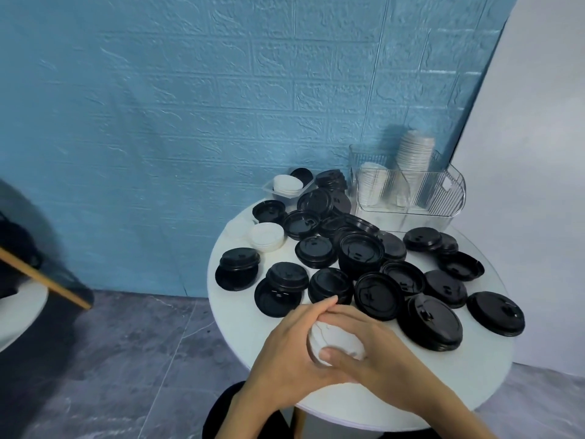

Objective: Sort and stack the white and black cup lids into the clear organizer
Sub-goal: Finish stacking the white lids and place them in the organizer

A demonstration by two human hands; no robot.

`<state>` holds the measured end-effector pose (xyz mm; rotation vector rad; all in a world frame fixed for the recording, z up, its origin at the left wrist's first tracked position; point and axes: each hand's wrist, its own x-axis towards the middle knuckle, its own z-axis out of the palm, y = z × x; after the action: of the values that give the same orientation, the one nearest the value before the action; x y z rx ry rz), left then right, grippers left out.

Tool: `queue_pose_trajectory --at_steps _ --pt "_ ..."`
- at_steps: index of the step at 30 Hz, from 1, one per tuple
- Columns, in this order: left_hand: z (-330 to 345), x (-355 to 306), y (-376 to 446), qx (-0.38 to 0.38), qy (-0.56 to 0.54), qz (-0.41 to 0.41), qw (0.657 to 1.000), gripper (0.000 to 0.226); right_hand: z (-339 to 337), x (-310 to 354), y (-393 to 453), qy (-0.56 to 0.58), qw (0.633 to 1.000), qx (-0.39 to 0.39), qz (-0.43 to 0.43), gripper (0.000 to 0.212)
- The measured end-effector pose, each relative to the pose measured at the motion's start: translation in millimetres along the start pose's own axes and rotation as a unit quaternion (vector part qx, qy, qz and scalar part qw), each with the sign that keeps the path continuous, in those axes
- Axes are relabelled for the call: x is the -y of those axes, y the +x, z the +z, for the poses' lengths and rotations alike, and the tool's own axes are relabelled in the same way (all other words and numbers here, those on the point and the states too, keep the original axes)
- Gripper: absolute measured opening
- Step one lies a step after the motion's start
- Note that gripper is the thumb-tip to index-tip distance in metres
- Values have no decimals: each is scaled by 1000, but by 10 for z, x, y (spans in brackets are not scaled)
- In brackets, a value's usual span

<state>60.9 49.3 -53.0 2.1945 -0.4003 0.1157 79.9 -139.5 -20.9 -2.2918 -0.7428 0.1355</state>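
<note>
Both hands meet over the near edge of the round white table (474, 375). My left hand (285, 350) and my right hand (376, 346) together grip a small stack of white lids (335, 339), fingers curled around it. Several black lids (361, 251) lie scattered and piled across the table beyond my hands. A short stack of white lids (267, 236) sits at the table's left. The clear organizer (443, 198) stands at the back right, holding stacks of white lids (414, 153) in its compartments.
A small clear tray (269, 188) with white lids and a black lid sits at the back left of the table. A blue brick-pattern wall is behind. A wooden-edged piece of furniture (47, 280) stands at the far left over grey floor.
</note>
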Motion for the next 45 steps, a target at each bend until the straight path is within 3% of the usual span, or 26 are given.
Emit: queue_pose_trajectory --at_steps 3,8,13,17,22,31,34,40,45 --pt "2 5 4 10 15 0 1000 112 -30 10 -3 1 1000 4 3 48" --pt "6 5 -7 10 18 3 1000 103 -115 39 29 -22 999 46 6 39" --pt "-4 -15 -12 4 22 3 1000 99 -173 92 83 -70 996 62 9 51" --pt "12 -23 -13 -1 32 4 999 100 -183 160 69 -81 996 27 22 55" --pt "58 -26 -28 18 65 8 998 118 -143 163 -4 -58 997 -17 47 60" --pt "58 -4 -12 -13 66 6 998 89 -57 64 -47 16 995 -82 52 58" --pt "55 5 -2 -21 67 16 997 91 -85 63 -15 35 995 -80 44 63" --pt "-131 -23 101 -68 64 22 995 88 -286 163 194 91 989 -119 5 35" --pt "-469 -23 376 -120 77 28 989 90 -486 334 631 160 973 -167 10 30"
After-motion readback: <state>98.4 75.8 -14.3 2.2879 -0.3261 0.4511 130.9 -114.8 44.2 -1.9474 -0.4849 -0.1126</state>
